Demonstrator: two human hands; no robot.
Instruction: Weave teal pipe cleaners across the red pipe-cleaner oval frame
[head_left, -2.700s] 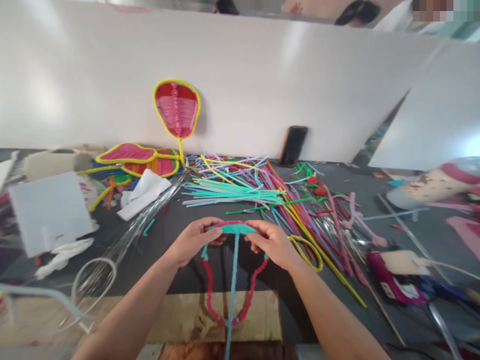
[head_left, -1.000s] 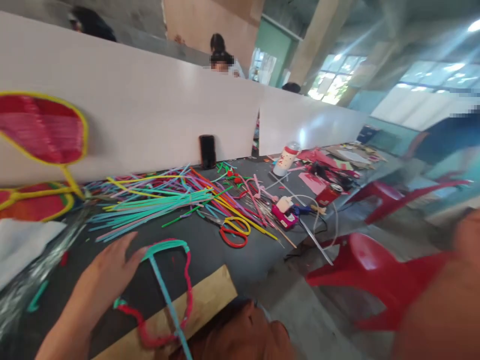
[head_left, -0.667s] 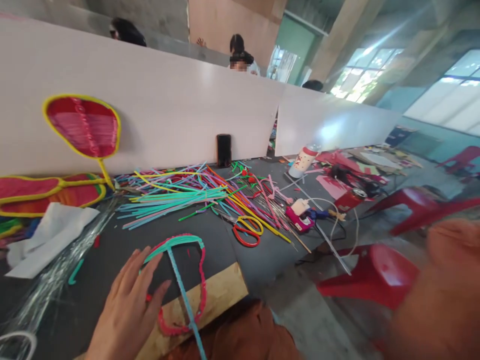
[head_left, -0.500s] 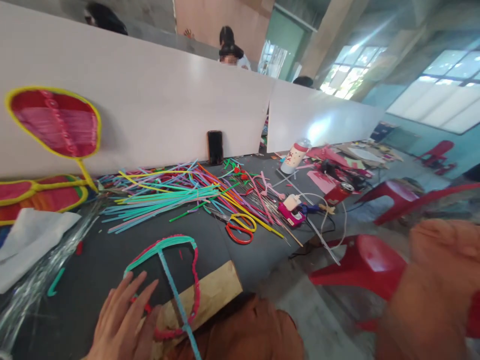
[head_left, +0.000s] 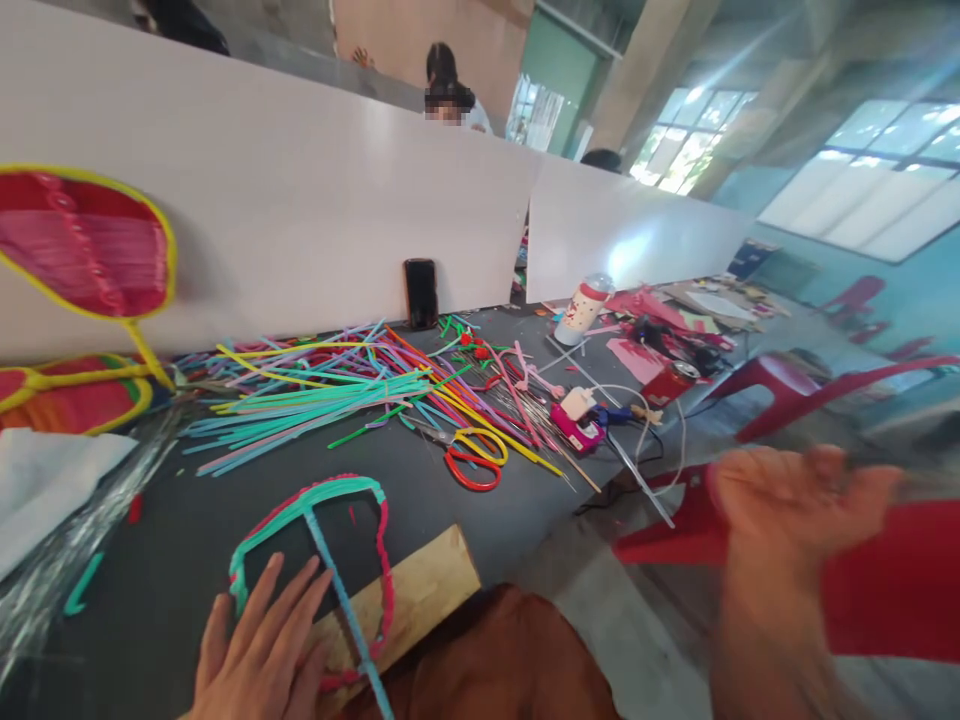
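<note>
My left hand (head_left: 262, 640) lies flat with fingers spread on the lower left of a racket-head-shaped pipe cleaner frame (head_left: 384, 550). The frame has a turquoise top, a pink twisted outline and a light blue pipe cleaner (head_left: 334, 575) down its middle as a stem. A wooden board (head_left: 439, 575) lies under its lower right part. Away to the right, my right hand (head_left: 806, 495) is raised in the air in front of a red plastic stool. Its fingers are partly bent and somewhat blurred, one stretched outward, with nothing seen in them.
Loose pipe cleaners (head_left: 315, 410) cover the back of the dark table, with scissors (head_left: 476, 460) nearby. A phone (head_left: 420, 292) leans on the white partition (head_left: 262, 220). A bottle (head_left: 581, 312), a can (head_left: 670, 383) and cables lie right. A yellow-edged pink piece (head_left: 112, 250) stands left.
My right hand has moved left and its fingers have loosened from a more closed shape. My left hand has slid slightly onto the frame, and the view has shifted a little.
</note>
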